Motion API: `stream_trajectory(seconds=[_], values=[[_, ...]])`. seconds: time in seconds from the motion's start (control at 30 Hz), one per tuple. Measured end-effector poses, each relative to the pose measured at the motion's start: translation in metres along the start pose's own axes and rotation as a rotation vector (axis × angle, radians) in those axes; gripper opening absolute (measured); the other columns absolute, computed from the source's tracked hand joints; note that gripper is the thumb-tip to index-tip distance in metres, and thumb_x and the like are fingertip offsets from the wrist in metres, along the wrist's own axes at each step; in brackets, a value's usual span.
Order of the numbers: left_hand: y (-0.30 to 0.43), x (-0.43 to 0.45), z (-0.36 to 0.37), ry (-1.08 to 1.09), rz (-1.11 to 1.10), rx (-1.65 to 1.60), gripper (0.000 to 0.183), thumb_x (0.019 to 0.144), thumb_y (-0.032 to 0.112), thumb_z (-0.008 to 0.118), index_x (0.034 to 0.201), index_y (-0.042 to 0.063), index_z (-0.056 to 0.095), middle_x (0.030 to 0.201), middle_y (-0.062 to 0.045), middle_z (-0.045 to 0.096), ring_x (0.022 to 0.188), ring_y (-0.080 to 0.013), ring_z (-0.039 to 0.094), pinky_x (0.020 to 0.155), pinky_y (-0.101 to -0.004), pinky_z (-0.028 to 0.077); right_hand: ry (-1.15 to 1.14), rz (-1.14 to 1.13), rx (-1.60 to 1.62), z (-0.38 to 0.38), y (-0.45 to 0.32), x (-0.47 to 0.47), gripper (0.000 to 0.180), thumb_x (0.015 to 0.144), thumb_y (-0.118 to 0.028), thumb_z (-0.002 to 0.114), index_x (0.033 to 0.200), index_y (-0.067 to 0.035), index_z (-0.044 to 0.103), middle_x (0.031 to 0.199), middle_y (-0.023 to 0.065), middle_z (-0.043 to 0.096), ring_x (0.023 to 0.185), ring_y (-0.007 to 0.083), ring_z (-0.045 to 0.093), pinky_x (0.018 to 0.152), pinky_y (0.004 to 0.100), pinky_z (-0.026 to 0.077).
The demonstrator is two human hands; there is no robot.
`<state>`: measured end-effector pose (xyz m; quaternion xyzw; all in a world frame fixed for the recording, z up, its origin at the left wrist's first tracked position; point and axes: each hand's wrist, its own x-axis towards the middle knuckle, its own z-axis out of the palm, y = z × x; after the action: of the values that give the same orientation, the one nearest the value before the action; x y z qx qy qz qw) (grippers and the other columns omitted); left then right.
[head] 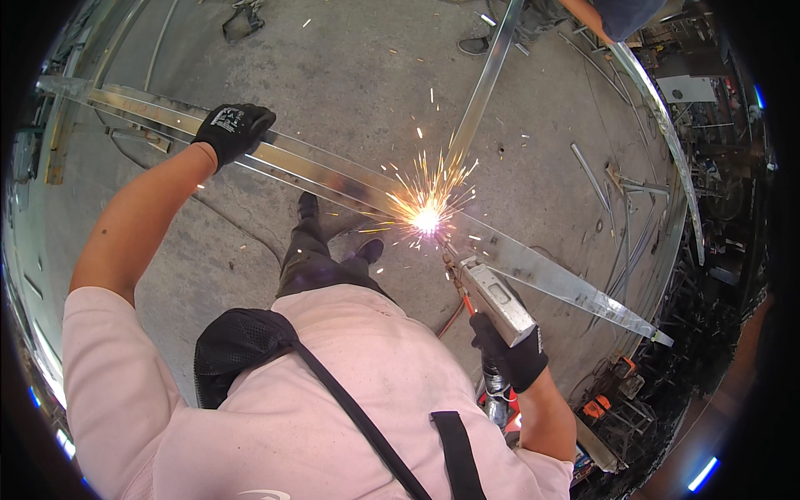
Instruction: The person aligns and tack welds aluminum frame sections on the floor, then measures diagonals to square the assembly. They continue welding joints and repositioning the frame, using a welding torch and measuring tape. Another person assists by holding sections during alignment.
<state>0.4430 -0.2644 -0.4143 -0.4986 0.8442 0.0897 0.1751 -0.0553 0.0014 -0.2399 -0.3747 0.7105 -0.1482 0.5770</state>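
Observation:
My left hand [234, 134], in a black work glove, curls over a long metal beam [306, 167] that crosses in front of me. In my right hand [514, 356], also gloved in black, is a handheld welding gun [494, 297] with a silver body, its nozzle pointing up and left. A white-hot spot [427, 220] glares at the nozzle tip and throws orange sparks. There the beam meets a second metal bar [478, 103] running away from me. The glare hides the joint itself. Right of the spot, the metal continues as a shiny length [550, 272].
Another person's shoe [474, 46] and arm [587, 19] show at the top. Loose metal tubes [590, 175] lie on the concrete floor at right. A dark cable [234, 219] runs near my feet. Orange-and-black tools [597, 406] sit at lower right.

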Motion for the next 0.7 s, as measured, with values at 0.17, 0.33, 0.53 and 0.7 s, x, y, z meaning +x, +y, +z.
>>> stream_trajectory(seconds=[0.17,0.33,0.53,0.7], values=[[-0.0001,0.0002,0.0013,-0.003,-0.013,-0.005,0.033,0.11,0.026,0.045,0.129,0.013,0.069,0.133,-0.01,0.074,0.121,-0.0328,0.07,0.104,-0.0476,0.056,-0.004,-0.003,0.022,-0.0001,0.0017,-0.0009,0.059,0.101,-0.023,0.081,0.15,0.0,0.057,0.105,0.0073,0.071,0.076,0.0139,0.069,0.066,0.0314,0.058],[0.0027,-0.0001,-0.0042,-0.049,-0.046,-0.017,0.036,0.11,0.025,0.043,0.133,0.013,0.068,0.137,-0.009,0.073,0.124,-0.0323,0.07,0.106,-0.0466,0.055,-0.009,0.0,0.018,-0.0006,0.0029,-0.0022,0.059,0.101,-0.023,0.08,0.15,-0.001,0.057,0.105,0.0066,0.071,0.077,0.0135,0.068,0.066,0.0312,0.058],[0.0058,-0.0008,-0.008,-0.061,-0.045,0.024,0.037,0.111,0.026,0.043,0.136,0.014,0.068,0.14,-0.009,0.072,0.127,-0.0309,0.069,0.11,-0.0451,0.055,-0.014,0.013,0.002,-0.0016,0.0042,-0.0033,0.058,0.101,-0.021,0.081,0.15,-0.001,0.057,0.105,0.0059,0.071,0.077,0.0131,0.068,0.067,0.0317,0.058],[0.0053,0.0001,-0.0076,-0.08,-0.077,-0.021,0.038,0.111,0.026,0.044,0.137,0.014,0.068,0.142,-0.009,0.071,0.128,-0.0311,0.069,0.11,-0.0458,0.055,-0.002,0.023,0.037,-0.0011,0.0051,-0.0053,0.059,0.1,-0.021,0.081,0.15,-0.001,0.057,0.106,0.0062,0.071,0.079,0.0132,0.068,0.068,0.032,0.059]])
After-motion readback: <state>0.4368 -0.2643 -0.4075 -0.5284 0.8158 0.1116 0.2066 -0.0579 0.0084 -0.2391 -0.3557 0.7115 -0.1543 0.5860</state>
